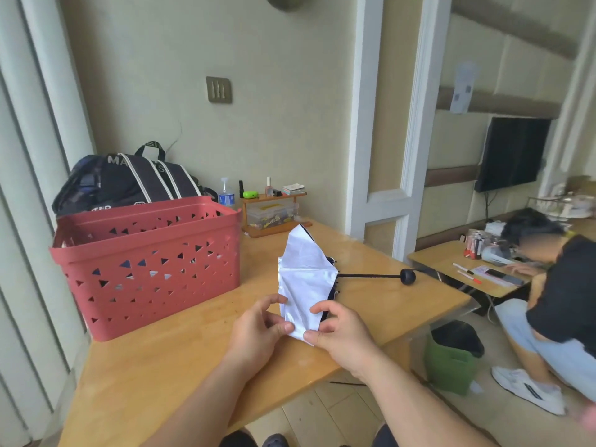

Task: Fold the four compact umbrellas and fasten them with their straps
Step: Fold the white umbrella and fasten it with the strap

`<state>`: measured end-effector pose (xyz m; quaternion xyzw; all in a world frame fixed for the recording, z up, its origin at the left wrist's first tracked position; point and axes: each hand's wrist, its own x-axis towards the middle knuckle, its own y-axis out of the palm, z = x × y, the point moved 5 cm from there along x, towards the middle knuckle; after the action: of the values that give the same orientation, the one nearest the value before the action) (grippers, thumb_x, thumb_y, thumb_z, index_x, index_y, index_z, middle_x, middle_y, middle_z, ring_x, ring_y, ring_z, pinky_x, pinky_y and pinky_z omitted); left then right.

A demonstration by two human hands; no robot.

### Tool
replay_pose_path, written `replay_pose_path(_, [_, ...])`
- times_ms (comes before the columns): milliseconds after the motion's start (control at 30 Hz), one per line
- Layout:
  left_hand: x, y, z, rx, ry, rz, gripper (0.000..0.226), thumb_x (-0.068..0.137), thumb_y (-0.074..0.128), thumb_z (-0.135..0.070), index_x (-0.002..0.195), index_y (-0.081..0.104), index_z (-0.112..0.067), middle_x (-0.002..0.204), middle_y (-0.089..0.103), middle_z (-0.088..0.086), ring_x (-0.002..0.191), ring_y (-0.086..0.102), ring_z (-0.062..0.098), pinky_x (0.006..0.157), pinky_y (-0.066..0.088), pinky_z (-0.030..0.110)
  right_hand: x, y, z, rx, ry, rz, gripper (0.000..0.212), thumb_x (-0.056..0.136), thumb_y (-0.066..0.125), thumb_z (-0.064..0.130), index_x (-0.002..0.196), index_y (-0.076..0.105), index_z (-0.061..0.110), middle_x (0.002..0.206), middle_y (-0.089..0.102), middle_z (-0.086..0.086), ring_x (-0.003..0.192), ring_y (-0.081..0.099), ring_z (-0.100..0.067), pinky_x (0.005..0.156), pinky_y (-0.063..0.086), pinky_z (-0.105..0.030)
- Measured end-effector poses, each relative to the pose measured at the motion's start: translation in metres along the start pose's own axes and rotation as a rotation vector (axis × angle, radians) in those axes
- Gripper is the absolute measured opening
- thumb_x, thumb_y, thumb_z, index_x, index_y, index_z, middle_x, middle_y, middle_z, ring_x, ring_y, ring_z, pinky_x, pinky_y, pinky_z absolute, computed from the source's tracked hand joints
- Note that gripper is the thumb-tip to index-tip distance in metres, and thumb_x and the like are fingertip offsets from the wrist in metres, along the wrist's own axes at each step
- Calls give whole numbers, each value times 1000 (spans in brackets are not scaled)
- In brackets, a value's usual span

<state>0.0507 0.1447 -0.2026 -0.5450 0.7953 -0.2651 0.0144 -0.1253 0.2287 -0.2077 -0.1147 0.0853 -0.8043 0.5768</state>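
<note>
I'm mid-fold: left hand (258,327) and right hand (338,330) both pinch the white umbrella (306,279) canopy's near edge over the table (193,359); next I'd gather pleats, then find the strap.

The worktop (180,359) is pale wood with a smooth, glossy varnish that catches the window light. The basket (151,269) looks like matt red plastic, pierced with small triangles. The umbrella (306,279) is thin white cloth, creased and faintly shiny, with a dark slender shaft, probably metal, and a matt black knob. The bag (129,182) behind is dark woven cloth.
</note>
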Motion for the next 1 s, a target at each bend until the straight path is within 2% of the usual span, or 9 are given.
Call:
replay_pose_path(133, [1,3,0,65,13,25,35,92,77,-22,114,64,-46,88,78,-19,79,65,-7,76,44,20,-2,-4,-2,-3,-15,9,38,81,84,17,109,65,35,79,67,3,69,62,-6,68,49,-22])
replay_pose_path(200, [2,3,4,85,16,49,31,96,73,-22,114,65,-46,89,78,-19,78,65,-6,77,46,24,-3,-4,0,26,-9,24,43,80,85,20,114,65,36,88,72,5,72,66,-3,67,48,-20])
replay_pose_path(300, [4,7,9,104,18,78,24,100,67,-29,113,67,-48,89,77,-17,77,66,-1,72,47,24,-2,-2,0,47,-4,62,48,81,85,18,120,64,37,101,76,5,81,71,-3,68,49,-18])
replay_pose_path(433, [6,7,9,60,60,52,21,93,77,-37,111,70,-46,88,73,-13,74,65,4,73,49,24,0,0,-4,-9,-24,103,43,78,83,18,115,69,33,77,63,6,65,58,-8,67,46,-24])
replay_pose_path(567, [4,5,8,39,32,96,31,89,82,-29,114,67,-39,82,74,-8,70,62,4,72,47,25,0,-1,-6,-40,-31,98,40,80,83,9,113,71,29,77,62,10,58,51,0,63,45,-18])
replay_pose_path(700, [1,3,5,13,13,107,31,91,80,-24,116,66,-38,83,76,-7,69,62,3,74,48,29,2,-4,-10,-103,-47,74,34,79,82,11,105,73,31,77,63,7,62,55,-3,68,48,-23])
replay_pose_path(800, [1,6,7,73,33,162,31,92,77,-23,115,68,-43,87,79,-7,76,68,5,80,54,32,2,-4,-13,-172,-60,70,31,78,79,11,100,75,32,72,59,12,62,54,-3,70,49,-22])
replay_pose_path(933, [-2,9,6,100,40,192,34,93,69,-17,110,71,-46,79,76,-7,64,60,6,68,49,28,-4,-4,-17,-277,-72,102,32,81,71,11,99,75,37,67,55,18,60,50,-2,66,48,-18])
replay_pose_path(1000, [-4,11,5,67,17,210,35,87,62,-15,104,74,-43,66,65,-10,56,47,12,58,41,27,-8,-5,-16,-304,-88,98,32,82,70,10,97,75,38,64,54,20,60,49,-2,64,47,-17])
